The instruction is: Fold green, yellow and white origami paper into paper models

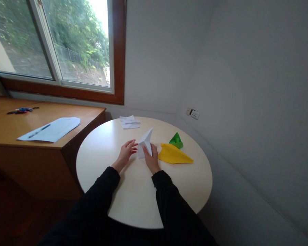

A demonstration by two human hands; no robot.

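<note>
Your white folded paper (145,146) sits at frame centre on the round surface (133,201), one flap raised. Your right hand (152,158) pins its near edge flat, holding the fold; your left hand (127,151), fingers loosely spread, touches its left side. Yellow plane (174,154) and green model (176,140) lie just right

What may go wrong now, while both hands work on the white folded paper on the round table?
1. The white folded paper stands partly raised; the right hand pins only its lower edge, so it may slip and crease crookedly.
2. The left hand touches it only with fingertips, giving perhaps little control.
3. The yellow paper plane lies just beside the right hand; a sideways move could push it.
</note>
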